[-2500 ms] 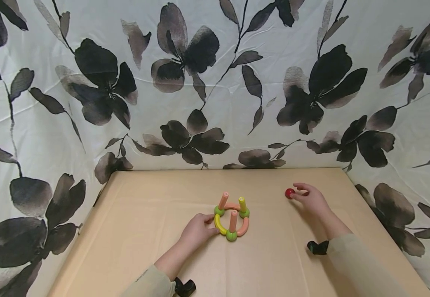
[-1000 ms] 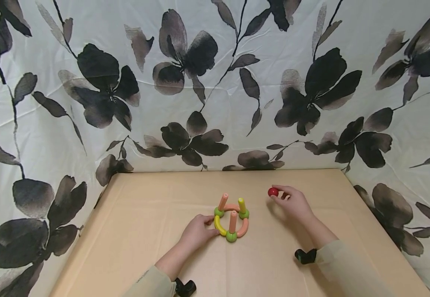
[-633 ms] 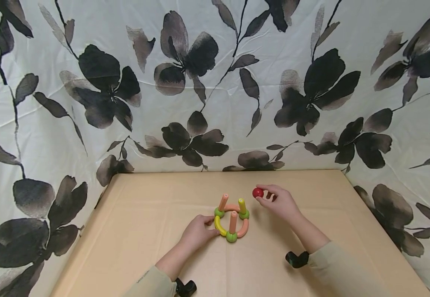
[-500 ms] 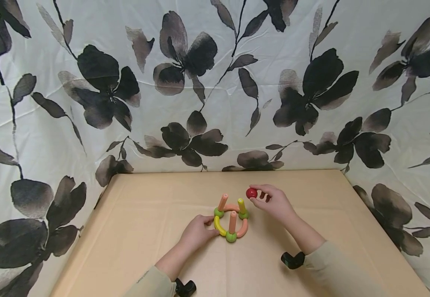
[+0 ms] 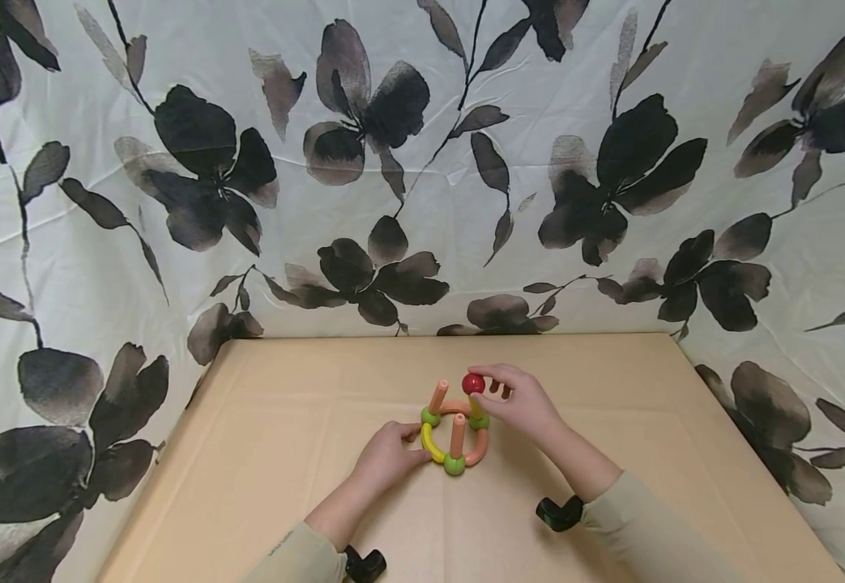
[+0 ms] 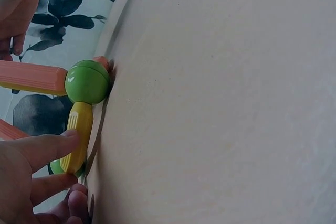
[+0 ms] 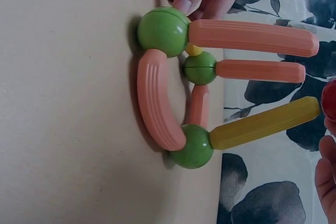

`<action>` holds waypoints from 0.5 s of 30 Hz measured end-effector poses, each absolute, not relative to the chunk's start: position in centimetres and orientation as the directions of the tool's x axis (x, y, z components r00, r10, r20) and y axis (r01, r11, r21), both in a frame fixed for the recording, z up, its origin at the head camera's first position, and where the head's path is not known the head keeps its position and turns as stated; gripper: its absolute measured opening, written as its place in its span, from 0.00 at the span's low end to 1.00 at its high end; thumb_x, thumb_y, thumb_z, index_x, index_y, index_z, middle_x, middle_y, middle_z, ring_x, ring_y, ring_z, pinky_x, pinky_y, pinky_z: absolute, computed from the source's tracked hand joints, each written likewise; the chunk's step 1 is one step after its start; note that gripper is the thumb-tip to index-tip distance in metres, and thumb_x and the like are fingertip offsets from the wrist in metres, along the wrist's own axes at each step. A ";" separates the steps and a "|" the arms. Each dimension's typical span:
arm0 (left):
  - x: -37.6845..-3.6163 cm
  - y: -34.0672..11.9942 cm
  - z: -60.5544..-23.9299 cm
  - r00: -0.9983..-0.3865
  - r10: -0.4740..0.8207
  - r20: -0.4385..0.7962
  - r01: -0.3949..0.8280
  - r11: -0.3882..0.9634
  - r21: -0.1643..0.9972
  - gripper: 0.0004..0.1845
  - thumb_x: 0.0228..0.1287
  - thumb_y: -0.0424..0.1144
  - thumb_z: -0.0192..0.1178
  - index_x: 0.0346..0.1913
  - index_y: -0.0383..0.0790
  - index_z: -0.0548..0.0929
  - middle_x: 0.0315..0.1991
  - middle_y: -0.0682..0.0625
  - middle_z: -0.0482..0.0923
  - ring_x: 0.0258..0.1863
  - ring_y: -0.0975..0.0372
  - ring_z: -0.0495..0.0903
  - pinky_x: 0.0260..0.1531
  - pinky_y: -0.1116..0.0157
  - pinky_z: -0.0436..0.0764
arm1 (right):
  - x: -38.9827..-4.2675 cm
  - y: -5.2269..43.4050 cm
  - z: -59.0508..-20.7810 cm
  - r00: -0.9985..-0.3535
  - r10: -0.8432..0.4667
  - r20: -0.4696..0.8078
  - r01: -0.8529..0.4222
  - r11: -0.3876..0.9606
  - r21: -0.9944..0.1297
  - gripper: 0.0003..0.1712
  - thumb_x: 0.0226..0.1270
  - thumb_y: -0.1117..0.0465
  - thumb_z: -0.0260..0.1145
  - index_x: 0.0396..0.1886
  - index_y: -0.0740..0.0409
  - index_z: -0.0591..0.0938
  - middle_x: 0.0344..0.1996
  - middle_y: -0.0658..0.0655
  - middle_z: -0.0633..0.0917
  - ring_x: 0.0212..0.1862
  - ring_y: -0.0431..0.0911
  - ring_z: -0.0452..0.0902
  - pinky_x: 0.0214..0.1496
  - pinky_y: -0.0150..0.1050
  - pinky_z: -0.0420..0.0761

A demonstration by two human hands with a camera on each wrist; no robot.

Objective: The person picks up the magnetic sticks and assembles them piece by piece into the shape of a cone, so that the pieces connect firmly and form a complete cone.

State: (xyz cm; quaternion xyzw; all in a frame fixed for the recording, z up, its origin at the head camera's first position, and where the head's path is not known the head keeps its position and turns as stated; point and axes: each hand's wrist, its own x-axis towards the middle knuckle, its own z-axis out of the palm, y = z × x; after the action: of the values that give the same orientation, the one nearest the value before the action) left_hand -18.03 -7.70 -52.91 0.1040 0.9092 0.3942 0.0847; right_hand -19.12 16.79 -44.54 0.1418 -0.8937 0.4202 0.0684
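A ring of curved rods joined by green balls (image 5: 454,465) sits on the table, with three straight rods standing up from it. Two uprights are salmon pink, like the near rod (image 5: 458,436); the third is a yellow rod (image 7: 268,123) that leans slightly. My left hand (image 5: 389,455) pinches the yellow curved rod (image 6: 80,129) on the ring's left side between thumb and fingers. My right hand (image 5: 522,401) holds a red ball (image 5: 473,383) between thumb and fingertips. The ball is right at the tip of the yellow upright rod, as the right wrist view shows.
A light wooden-coloured table (image 5: 283,389) lies under everything. White cloth with dark printed flowers (image 5: 422,162) hangs behind the far edge and along the sides. Black wrist devices (image 5: 561,513) are worn at both sleeves.
My right hand has carried the red ball leftward from the right side of the table to the top of the yellow upright rod. My left hand and the ring have stayed in place.
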 end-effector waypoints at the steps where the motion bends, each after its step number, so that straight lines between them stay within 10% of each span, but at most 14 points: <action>1: -18.0 -7.7 -52.9 -0.964 0.258 -0.069 0.126 0.668 0.733 0.29 0.52 0.45 0.76 0.57 0.37 0.84 0.38 0.51 0.77 0.38 0.60 0.75 0.44 0.55 0.77 | -19.1 16.8 -44.6 -0.949 -0.199 0.243 -0.314 0.608 -0.729 0.23 0.59 0.60 0.75 0.55 0.52 0.85 0.44 0.49 0.85 0.40 0.54 0.77 0.37 0.38 0.75; 15: -17.6 -7.7 -52.9 -0.970 0.221 -0.101 0.068 0.648 0.758 0.27 0.53 0.44 0.74 0.57 0.39 0.84 0.40 0.52 0.79 0.42 0.59 0.77 0.47 0.53 0.76 | -19.1 17.0 -45.0 -0.951 -0.204 0.234 -0.310 0.614 -0.725 0.23 0.60 0.59 0.75 0.56 0.54 0.85 0.43 0.48 0.85 0.40 0.55 0.77 0.37 0.37 0.76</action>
State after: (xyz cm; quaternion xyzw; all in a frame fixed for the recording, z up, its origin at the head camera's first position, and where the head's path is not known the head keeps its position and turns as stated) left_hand -17.65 -7.74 -52.92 0.0800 0.9031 0.4116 0.0925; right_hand -19.11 16.98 -44.98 0.1434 -0.8961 0.4151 0.0642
